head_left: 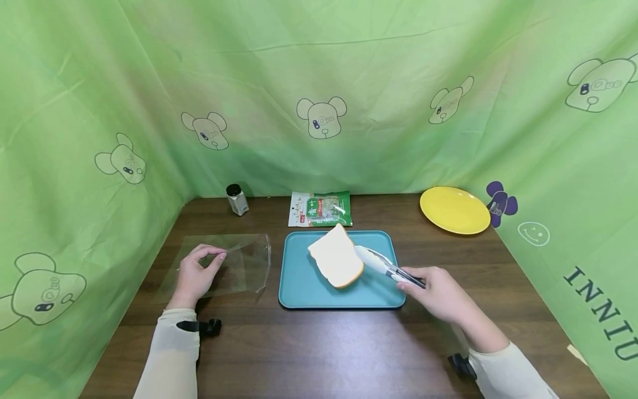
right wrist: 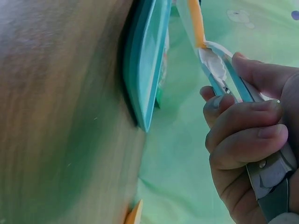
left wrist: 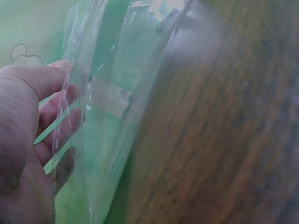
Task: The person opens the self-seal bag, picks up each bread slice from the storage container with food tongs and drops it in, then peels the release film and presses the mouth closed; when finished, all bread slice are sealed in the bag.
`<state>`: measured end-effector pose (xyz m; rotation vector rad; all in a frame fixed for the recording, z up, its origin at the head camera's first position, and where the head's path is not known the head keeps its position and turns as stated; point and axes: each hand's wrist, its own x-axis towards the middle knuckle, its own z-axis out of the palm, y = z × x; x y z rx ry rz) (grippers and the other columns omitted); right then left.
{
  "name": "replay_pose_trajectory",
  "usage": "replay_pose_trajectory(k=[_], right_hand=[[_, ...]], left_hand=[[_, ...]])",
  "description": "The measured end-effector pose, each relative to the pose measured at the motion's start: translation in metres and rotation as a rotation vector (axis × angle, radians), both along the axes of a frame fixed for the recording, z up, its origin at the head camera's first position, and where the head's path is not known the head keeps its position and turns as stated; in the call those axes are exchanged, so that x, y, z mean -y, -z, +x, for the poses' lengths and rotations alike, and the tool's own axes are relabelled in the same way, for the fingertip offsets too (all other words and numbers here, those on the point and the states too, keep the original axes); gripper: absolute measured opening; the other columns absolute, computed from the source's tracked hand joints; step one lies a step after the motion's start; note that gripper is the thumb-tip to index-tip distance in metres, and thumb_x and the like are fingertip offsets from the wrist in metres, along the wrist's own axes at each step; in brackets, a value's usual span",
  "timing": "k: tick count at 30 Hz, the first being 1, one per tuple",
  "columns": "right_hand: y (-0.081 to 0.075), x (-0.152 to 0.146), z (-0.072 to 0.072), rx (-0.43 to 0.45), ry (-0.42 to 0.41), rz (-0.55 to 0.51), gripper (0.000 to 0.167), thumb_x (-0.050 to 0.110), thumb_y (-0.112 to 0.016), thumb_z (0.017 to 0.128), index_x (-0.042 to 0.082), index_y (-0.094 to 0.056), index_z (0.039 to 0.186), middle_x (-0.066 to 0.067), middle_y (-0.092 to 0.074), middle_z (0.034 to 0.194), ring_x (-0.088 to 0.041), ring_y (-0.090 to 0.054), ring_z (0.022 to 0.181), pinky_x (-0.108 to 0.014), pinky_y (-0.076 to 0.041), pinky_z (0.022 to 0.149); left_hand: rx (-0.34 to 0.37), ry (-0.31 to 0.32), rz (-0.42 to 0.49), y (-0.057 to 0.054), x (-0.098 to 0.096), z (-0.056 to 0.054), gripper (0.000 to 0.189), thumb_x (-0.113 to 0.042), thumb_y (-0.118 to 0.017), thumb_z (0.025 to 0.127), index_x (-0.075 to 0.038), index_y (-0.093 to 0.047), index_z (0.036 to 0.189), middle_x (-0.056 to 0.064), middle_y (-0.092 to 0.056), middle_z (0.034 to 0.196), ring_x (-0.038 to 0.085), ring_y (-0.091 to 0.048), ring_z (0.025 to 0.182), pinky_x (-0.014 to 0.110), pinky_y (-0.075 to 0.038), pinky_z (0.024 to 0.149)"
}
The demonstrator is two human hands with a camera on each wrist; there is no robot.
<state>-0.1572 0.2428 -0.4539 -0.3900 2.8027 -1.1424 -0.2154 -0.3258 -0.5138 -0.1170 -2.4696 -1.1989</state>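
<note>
1. Head view shows us 1 bread slice point(head_left: 335, 257) above the blue tray point(head_left: 294, 280), its far corner reaching past the tray's far rim.
2. Our right hand point(head_left: 436, 291), by the tray's near right corner, grips the tongs point(head_left: 381, 265), whose tips clasp the slice's edge; the right wrist view shows the slice raised off the tray.
3. Our left hand point(head_left: 196, 274) pinches the clear bag point(head_left: 249, 266) between thumb and fingers, left of the tray.
4. Between bag and tray we have a narrow strip of wood; from the tray's near rim, a broad stretch runs towards us.
5. Along the far edge we see a black-capped jar point(head_left: 237, 200) at left, a packet point(head_left: 321, 209) just behind the tray, and a yellow plate point(head_left: 455, 210) at the right corner.
6. Our dark wooden table point(head_left: 319, 354) is enclosed on 3 visible sides by green cloth point(head_left: 249, 66) printed with big-eared heads.
7. On the cloth we read "INNIU"; the packet's small print is too fine for us.
</note>
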Motion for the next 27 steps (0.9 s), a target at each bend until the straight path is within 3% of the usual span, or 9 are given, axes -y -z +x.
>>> replay_pose_trajectory(k=[5,11,27], right_hand=[[-0.004,0.006,-0.006,0.045,-0.039,-0.004,0.051,0.037,-0.077,0.097,0.006,-0.070,0.136,0.010,-0.035,0.059,-0.006,-0.026,0.045,-0.024,-0.026,0.039],[-0.008,0.016,-0.015,0.097,-0.070,-0.027,0.047,0.034,-0.079,0.096,0.011,-0.071,0.136,0.007,-0.039,0.059,-0.009,-0.029,0.045,-0.023,-0.026,0.041],[-0.005,0.037,-0.034,0.117,-0.126,-0.051,0.048,0.038,-0.079,0.095,0.012,-0.072,0.135,0.010,-0.038,0.056,-0.009,-0.027,0.043,-0.023,-0.026,0.040]], left_hand=[[-0.006,0.020,-0.001,0.000,0.001,0.000,0.012,-0.027,-0.075,0.100,-0.019,-0.081,0.108,-0.004,-0.069,0.108,0.010,-0.061,0.109,0.049,-0.046,0.097],[-0.020,0.025,-0.001,-0.001,0.001,0.001,0.012,-0.025,-0.075,0.100,-0.016,-0.080,0.107,-0.002,-0.069,0.108,0.012,-0.061,0.108,0.052,-0.046,0.098],[-0.016,0.020,-0.010,-0.003,0.001,0.002,0.013,-0.026,-0.075,0.100,-0.016,-0.080,0.107,-0.001,-0.069,0.108,0.016,-0.061,0.109,0.053,-0.046,0.098]])
